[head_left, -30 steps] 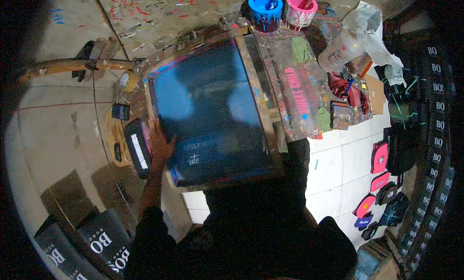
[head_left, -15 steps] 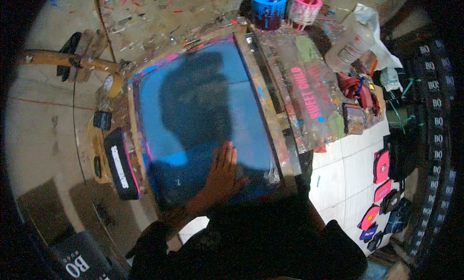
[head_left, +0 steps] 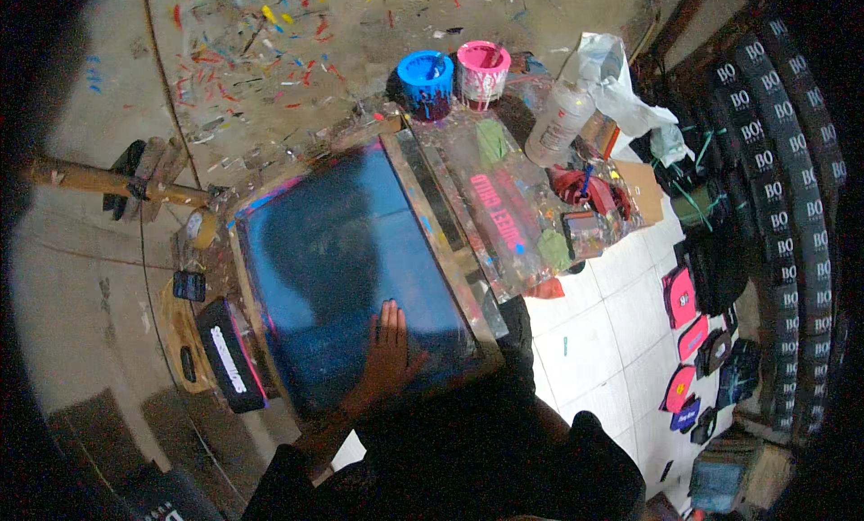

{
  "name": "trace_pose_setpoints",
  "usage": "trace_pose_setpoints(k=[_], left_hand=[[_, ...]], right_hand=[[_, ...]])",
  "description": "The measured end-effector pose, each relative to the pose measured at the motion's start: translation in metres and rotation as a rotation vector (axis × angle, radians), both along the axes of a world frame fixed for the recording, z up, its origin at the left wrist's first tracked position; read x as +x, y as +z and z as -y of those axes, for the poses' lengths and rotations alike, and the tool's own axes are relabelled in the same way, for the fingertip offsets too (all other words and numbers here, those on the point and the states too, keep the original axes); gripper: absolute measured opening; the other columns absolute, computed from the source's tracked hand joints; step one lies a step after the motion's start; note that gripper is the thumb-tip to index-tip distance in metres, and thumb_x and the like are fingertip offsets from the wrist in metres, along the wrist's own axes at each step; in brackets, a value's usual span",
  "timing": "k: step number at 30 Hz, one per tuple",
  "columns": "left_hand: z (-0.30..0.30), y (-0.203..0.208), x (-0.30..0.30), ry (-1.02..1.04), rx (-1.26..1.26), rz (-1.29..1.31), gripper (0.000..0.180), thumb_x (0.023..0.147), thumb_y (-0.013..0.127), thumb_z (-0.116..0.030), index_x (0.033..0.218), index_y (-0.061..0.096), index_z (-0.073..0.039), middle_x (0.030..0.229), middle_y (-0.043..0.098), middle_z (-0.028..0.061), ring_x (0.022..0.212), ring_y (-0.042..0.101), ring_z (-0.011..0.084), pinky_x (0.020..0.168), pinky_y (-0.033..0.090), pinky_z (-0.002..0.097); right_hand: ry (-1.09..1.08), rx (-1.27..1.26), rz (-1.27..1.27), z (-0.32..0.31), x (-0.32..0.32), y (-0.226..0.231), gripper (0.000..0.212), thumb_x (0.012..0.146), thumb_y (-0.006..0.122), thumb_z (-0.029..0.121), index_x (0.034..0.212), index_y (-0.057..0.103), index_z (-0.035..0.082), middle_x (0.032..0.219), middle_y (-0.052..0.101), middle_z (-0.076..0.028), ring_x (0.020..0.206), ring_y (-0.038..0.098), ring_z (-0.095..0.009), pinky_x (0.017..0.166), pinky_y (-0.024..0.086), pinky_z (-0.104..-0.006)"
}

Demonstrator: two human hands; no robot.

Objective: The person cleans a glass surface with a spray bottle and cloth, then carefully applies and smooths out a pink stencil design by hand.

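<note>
My left hand [head_left: 387, 354] lies flat on the near part of a blue screen-printing mesh [head_left: 405, 260], palm down. Its fingers are stretched out and point away from me, the thumb held off to the right. Around the mesh runs a paint-smeared wooden frame [head_left: 427, 206], and a head-shaped shadow falls across the blue. No fingers of my right hand show; only dark clothing and part of that arm appear at lower right.
Beyond the frame stand a blue paint tub [head_left: 425, 85] and a pink paint tub [head_left: 484, 76]. A cloudy plastic bottle [head_left: 558, 125] is right of them. Left of the frame lie a black printed piece [head_left: 232, 354] and a tape roll [head_left: 196, 226]. Pink pieces [head_left: 680, 296] lie on white tiles [head_left: 585, 323].
My view has shifted, so the frame and tubs sit lower and the bench more to the left. My left hand remains flat on the mesh.
</note>
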State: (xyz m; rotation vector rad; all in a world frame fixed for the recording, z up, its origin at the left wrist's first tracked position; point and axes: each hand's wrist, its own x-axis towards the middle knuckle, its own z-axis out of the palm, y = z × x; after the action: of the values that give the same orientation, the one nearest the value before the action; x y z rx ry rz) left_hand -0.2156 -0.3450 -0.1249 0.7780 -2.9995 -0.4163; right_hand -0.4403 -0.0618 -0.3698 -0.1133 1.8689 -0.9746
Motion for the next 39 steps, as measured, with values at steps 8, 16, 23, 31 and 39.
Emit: trace_pose_setpoints(k=[8, 16, 23, 31, 39], left_hand=[[0.0, -0.019, 0.001, -0.018, -0.023, -0.124, 0.091, 0.1, 0.049, -0.056, 0.151, 0.024, 0.015, 0.16, 0.02, 0.0355, 0.153, 0.018, 0.047, 0.123, 0.014, 0.0595], [-0.004, 0.01, -0.009, 0.041, 0.07, -0.046, 0.091, 0.101, 0.045, -0.06, 0.147, 0.032, 0.018, 0.159, 0.022, 0.0379, 0.151, 0.02, 0.0502, 0.122, 0.014, 0.0625], [-0.001, -0.013, 0.004, 0.04, 0.012, -0.2, 0.087, 0.1, 0.053, -0.053, 0.149, 0.031, 0.015, 0.16, 0.022, 0.0355, 0.151, 0.021, 0.0492, 0.122, 0.014, 0.0622], [-0.017, 0.044, 0.026, 0.123, 0.135, -0.424, 0.075, 0.096, 0.065, -0.041, 0.152, 0.038, 0.001, 0.159, 0.03, 0.0294, 0.15, 0.026, 0.0455, 0.122, 0.023, 0.0568], [-0.099, 0.034, 0.111, 0.471, 0.065, -0.433, 0.073, 0.083, 0.08, -0.044, 0.141, 0.054, -0.007, 0.142, 0.053, 0.0216, 0.134, 0.048, 0.0427, 0.114, 0.035, 0.0557]], right_hand=[[-0.009, 0.003, 0.014, -0.05, 0.015, -0.009, 0.025, 0.099, 0.056, 0.025, 0.106, 0.072, 0.007, 0.088, 0.073, -0.008, 0.077, 0.07, -0.02, 0.063, 0.055, -0.0373], [0.02, 0.0, 0.025, -0.094, 0.019, -0.035, 0.024, 0.098, 0.057, 0.025, 0.106, 0.072, 0.007, 0.088, 0.073, -0.008, 0.076, 0.07, -0.02, 0.062, 0.055, -0.0377], [0.134, -0.054, 0.022, -0.098, -0.003, -0.064, 0.023, 0.098, 0.057, 0.024, 0.107, 0.072, 0.008, 0.088, 0.073, -0.008, 0.075, 0.071, -0.02, 0.062, 0.055, -0.0381], [0.575, -0.386, -0.21, -0.12, -0.078, -0.135, 0.023, 0.097, 0.058, 0.023, 0.107, 0.071, 0.008, 0.088, 0.073, -0.008, 0.075, 0.071, -0.02, 0.061, 0.055, -0.0386], [0.261, -0.378, -0.217, -0.219, -0.022, -0.075, 0.031, 0.101, 0.059, 0.027, 0.111, 0.068, -0.001, 0.104, 0.072, -0.007, 0.094, 0.063, -0.015, 0.081, 0.05, -0.0321]])
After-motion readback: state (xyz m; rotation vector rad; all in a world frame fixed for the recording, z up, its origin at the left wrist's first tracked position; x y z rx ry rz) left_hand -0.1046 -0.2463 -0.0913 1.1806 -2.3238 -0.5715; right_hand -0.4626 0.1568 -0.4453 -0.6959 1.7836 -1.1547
